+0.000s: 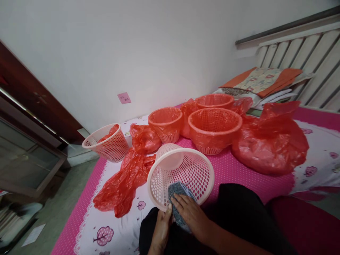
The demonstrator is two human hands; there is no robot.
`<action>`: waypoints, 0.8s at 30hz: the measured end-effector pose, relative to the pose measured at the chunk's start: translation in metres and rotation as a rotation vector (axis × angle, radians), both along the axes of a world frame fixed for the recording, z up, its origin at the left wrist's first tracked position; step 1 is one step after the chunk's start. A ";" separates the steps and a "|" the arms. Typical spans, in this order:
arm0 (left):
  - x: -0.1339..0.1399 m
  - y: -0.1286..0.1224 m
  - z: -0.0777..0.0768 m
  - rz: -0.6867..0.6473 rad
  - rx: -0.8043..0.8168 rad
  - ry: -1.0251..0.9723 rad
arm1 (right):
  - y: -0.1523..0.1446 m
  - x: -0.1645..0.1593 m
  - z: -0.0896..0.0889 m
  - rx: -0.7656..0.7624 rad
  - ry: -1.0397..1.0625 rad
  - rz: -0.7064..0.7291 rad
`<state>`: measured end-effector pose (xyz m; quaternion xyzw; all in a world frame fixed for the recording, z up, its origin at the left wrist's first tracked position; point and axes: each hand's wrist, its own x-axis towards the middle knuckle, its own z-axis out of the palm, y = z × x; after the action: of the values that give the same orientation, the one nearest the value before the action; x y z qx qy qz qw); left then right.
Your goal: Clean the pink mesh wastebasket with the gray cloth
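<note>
A pale pink mesh plastic basket (195,153) lies tipped on its side in front of me, its mouth facing my lap. My left hand (162,225) grips the near rim, the thumb lying over the edge. Under my right hand (190,213) a grey cloth (174,189) is held against the inner side of the basket near the rim. The cloth drapes over the rim toward my lap. Fingers of the right hand lie close together on top of it; their undersides are hidden.
Several baskets lined with red plastic bags, such as one basket (215,129), stand on the pink bedspread (255,184). A tilted basket (111,150) is at left. A crumpled red bag (119,187) and a bulky red bag (271,145) lie nearby. Folded textiles (261,81) sit by the radiator (316,56).
</note>
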<state>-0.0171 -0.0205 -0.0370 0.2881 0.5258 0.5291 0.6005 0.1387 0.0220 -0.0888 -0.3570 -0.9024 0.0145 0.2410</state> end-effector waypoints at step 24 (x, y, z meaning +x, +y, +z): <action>0.005 -0.002 0.025 -0.022 0.080 0.145 | 0.003 0.036 0.008 0.065 0.014 0.009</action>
<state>-0.0124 -0.0222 -0.0122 0.3550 0.5433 0.5208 0.5546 0.1746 0.0251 -0.0811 -0.3449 -0.9023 -0.0111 0.2585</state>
